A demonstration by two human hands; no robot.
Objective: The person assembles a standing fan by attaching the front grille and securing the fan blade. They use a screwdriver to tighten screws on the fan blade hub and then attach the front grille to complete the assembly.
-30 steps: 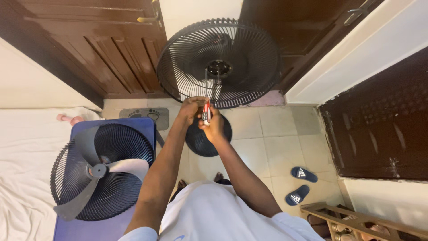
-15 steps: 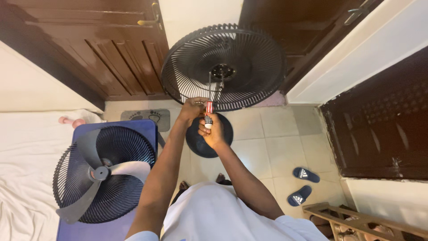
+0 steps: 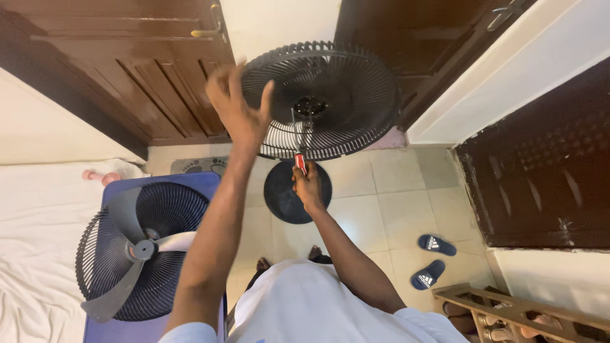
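A black standing fan's rear grille (image 3: 346,95) faces me, with its motor hub (image 3: 311,105) in the middle and its round black base (image 3: 286,194) on the tiled floor. My right hand (image 3: 309,186) grips a screwdriver (image 3: 300,160) with a red, white and black handle, its shaft pointing up into the lower grille. My left hand (image 3: 236,109) is raised in the air beside the grille's left rim, fingers spread, holding nothing.
A detached front grille with grey fan blades (image 3: 136,248) lies on a blue surface (image 3: 190,181) at my left. White bedding (image 3: 38,222) lies further left. Dark wooden doors (image 3: 127,57) stand behind. A pair of slippers (image 3: 434,244) and a wooden rack (image 3: 508,311) are at right.
My left hand has let go near the screwdriver and risen up and left, opening beside the grille. My right hand keeps the screwdriver and has slid a little lower.
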